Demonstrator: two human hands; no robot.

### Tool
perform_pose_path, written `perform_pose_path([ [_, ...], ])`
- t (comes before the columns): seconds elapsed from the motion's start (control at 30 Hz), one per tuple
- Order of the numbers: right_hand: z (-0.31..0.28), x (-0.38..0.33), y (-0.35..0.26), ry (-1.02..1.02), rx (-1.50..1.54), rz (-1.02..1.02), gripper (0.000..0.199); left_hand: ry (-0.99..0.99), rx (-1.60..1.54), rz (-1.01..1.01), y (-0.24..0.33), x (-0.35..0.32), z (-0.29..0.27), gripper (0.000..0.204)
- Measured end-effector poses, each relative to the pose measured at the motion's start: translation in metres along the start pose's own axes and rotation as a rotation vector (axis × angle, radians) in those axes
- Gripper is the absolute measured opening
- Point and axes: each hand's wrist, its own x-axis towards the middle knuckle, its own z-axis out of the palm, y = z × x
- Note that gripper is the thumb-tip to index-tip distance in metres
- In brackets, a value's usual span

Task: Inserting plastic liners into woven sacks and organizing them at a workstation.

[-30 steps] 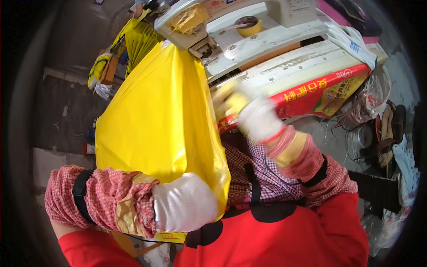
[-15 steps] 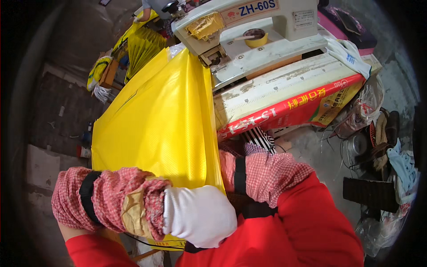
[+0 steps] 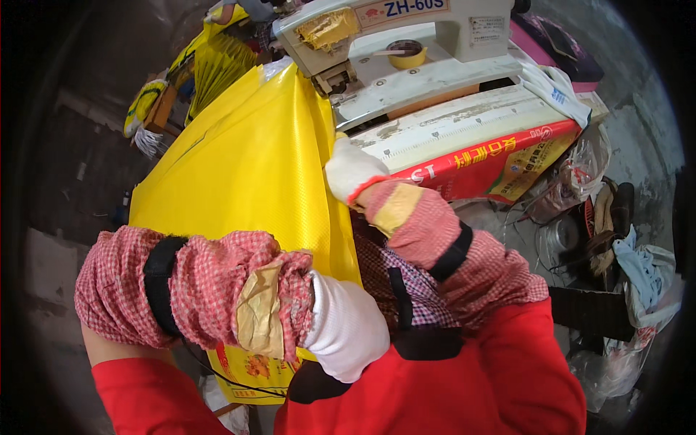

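A large yellow woven plastic sack (image 3: 239,174) spreads in front of me, its far end beneath the head of a sewing machine (image 3: 319,36). My right hand (image 3: 353,172), in a white glove with a red cuff, is closed at the sack's right edge, just short of the machine; part of its fingers is hidden. Close to my body, my left hand (image 3: 348,330) in a white glove lies bent over the sack's near end. Its back faces up and its fingers are out of sight. Checked sleeve covers wrap both forearms.
A yellow tape roll (image 3: 407,56) sits on the machine bed. The worktable's front carries a red printed sheet (image 3: 478,163). At the far left lies a pile of folded yellow sacks (image 3: 223,76), with a person's arm near it. Plastic bags (image 3: 580,170) and cloths (image 3: 645,268) clutter the right side.
My right hand has come up from below the table edge to the sack's right edge near the machine. My left forearm has shifted slightly up. The whole view has shifted a little.
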Motion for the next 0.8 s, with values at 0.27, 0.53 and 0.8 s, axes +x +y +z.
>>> perform_pose_path([
  [0.27,0.053,0.03,0.023,0.149,-0.763,-0.194,0.017,0.008,-0.002,0.082,0.012,-0.024,-0.036,0.034],
  [0.53,0.059,0.086,0.025,-0.193,-0.667,-0.345,0.029,-0.213,-0.024,-0.139,-0.015,-0.019,-0.089,0.039],
  [0.8,0.044,0.088,0.035,-0.23,-0.601,-0.417,0.03,-0.187,0.157,-0.542,-0.082,-0.04,-0.131,0.045],
])
